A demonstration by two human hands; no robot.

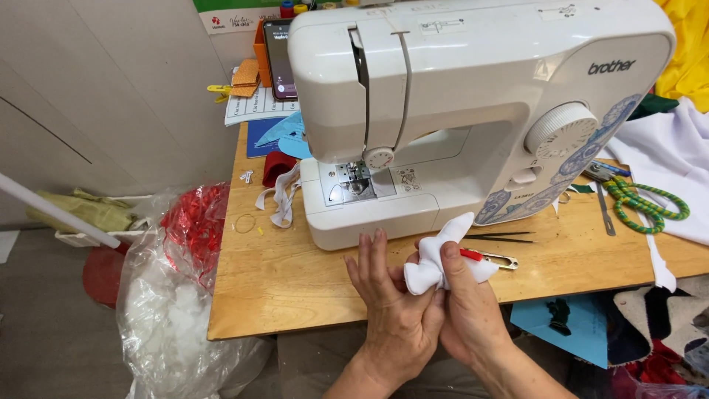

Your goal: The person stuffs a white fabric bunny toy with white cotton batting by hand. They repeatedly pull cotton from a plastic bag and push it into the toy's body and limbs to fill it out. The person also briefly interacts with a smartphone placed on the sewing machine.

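My right hand [467, 303] pinches a small bunched piece of white fabric [443, 255] just above the wooden table's front edge. My left hand [385, 295] lies next to it with its fingers stretched out flat, touching the underside of the fabric. A white sewing machine [473, 96] stands directly behind both hands. A thread snipper with a red grip [491, 257] lies on the table partly under the fabric, and dark tweezers [502, 237] lie just beyond it.
Wooden table [288, 281]. A clear plastic bag of white and red stuffing [177, 295] sits at its left edge. White ribbon [281, 199], a red spool [277, 166], a phone [279, 59], a green cord [642, 203] and white cloth [665, 148] surround the machine.
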